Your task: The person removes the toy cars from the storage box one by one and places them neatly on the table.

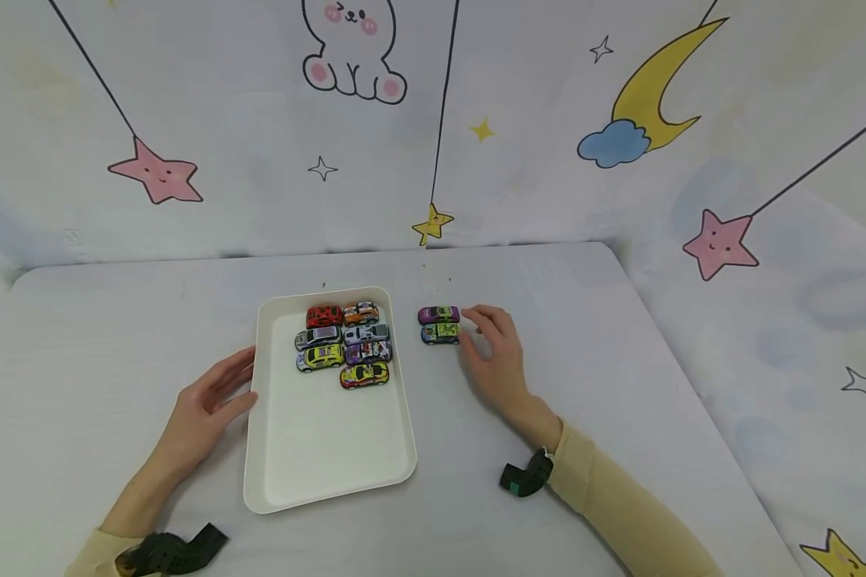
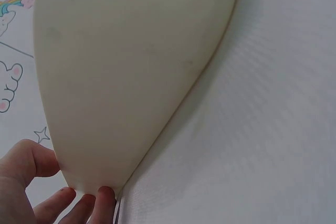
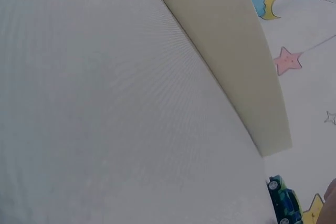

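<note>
A white rectangular tray (image 1: 317,449) lies on the table with several toy cars grouped in its upper part, among them a red car (image 1: 325,316) and a yellow car (image 1: 321,357). My left hand (image 1: 205,405) is at the tray's left side, thumb and fingertips against its rim and outer wall (image 2: 131,77). Right of the tray, a purple toy car (image 1: 439,315) and a green-and-blue toy car (image 1: 440,333) stand side by side. My right hand (image 1: 496,353) has its thumb and index fingertip spread at their right ends. In the right wrist view only a sliver of hand shows, beside the green-and-blue car (image 3: 286,200).
A white table (image 1: 101,336) bears the tray and cars. Behind it and along its right side runs a sheet (image 1: 245,120) printed with stars, a moon and an animal. Dark straps with camera mounts (image 1: 527,474) sit at both wrists.
</note>
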Tool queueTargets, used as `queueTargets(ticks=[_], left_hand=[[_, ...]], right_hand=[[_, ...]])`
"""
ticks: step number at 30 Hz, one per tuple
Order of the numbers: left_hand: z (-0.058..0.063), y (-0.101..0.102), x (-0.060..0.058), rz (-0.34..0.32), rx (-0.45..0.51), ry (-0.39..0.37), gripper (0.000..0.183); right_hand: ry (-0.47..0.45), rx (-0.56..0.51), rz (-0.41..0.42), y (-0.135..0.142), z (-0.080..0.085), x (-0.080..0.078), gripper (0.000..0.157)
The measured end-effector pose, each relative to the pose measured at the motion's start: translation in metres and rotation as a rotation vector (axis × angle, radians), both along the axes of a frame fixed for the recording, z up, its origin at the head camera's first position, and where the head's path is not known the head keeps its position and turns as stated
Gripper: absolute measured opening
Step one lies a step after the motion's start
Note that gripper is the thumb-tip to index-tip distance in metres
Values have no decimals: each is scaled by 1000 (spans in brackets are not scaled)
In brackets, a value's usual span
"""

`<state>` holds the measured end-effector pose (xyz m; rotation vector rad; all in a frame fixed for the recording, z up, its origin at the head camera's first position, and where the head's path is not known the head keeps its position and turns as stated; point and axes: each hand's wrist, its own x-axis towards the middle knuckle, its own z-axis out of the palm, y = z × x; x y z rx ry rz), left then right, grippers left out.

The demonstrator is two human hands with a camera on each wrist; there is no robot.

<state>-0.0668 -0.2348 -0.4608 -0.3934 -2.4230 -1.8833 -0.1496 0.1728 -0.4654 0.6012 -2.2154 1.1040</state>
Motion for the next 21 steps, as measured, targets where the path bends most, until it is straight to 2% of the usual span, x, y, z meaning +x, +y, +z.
queueTargets(ticks=[5,10,21], left_hand=[[0,0,0,-6,13,-6,59],[-1,-1,0,9,-11,-26,58],[0,0,1,14,-25,-26,58]], right_hand=[[10,-17,37,-7,-1,6,30],[-9,-17,110,-21,0,17,28],[-44,47,346,-55,3,40,38]])
